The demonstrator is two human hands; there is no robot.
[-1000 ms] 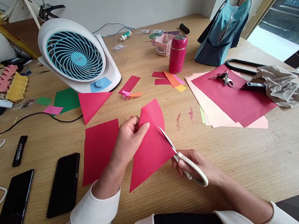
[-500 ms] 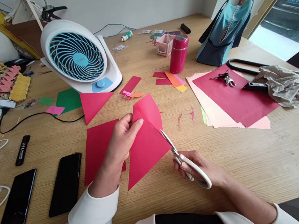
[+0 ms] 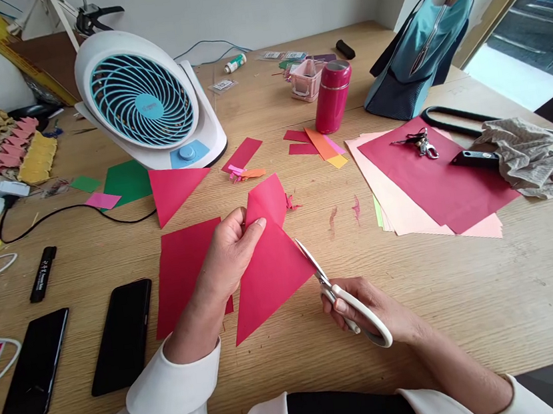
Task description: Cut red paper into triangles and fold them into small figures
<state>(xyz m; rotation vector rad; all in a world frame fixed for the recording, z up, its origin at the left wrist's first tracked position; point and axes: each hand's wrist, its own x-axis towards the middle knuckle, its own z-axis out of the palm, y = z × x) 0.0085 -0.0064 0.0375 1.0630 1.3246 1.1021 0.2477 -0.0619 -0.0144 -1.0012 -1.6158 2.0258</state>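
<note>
My left hand (image 3: pixel 229 250) is closed on a sheet of red paper (image 3: pixel 275 274), thumb on top near the upper left edge. The sheet hangs as a pointed shape, with a creased flap at its top. In my right hand (image 3: pixel 364 307) is a pair of scissors (image 3: pixel 321 275) with white handles, the blades close together along the right edge of the paper. Under my left forearm lies another red sheet (image 3: pixel 177 266), partly hidden. Small red scraps (image 3: pixel 292 202) lie just beyond the held paper. Farther back, a red paper triangle (image 3: pixel 176 191) rests beside the fan.
A white and blue fan (image 3: pixel 143 106) stands at the back left. Two dark phones (image 3: pixel 122 337) and a black marker (image 3: pixel 43 274) lie at left. A pink flask (image 3: pixel 332 99), a blue bag (image 3: pixel 417 62) and stacked paper sheets (image 3: pixel 434 181) with keys (image 3: pixel 419 141) are at right.
The upper right part of the held paper has shifted left, away from the scissors tip, and more red scraps show behind it. Both hands have stayed nearly in place.
</note>
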